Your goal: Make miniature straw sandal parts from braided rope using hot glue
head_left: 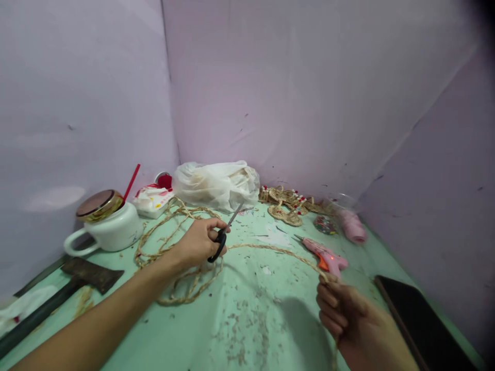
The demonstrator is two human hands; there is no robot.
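My left hand (201, 239) is closed around the black handles of a pair of scissors (234, 214), whose blades point away toward the back wall. A braided straw-coloured cord (270, 247) stretches from beside that hand across to my right hand (348, 319). My right fingers pinch the cord, and a length of it hangs down below them. More of the cord lies in loose loops on the green table (247, 309), behind and under my left arm. Just beyond my right hand lies a pink glue gun (327, 256) with an orange trigger.
A hatchet (88, 275) and a white mug (116, 229) with a round lidded container (99, 205) on top stand at left. At the back are a white plastic bag (218, 183) and woven pieces with beads (286, 206). A pink spool (352, 226) and dark tablet-like slab (421, 319) lie right.
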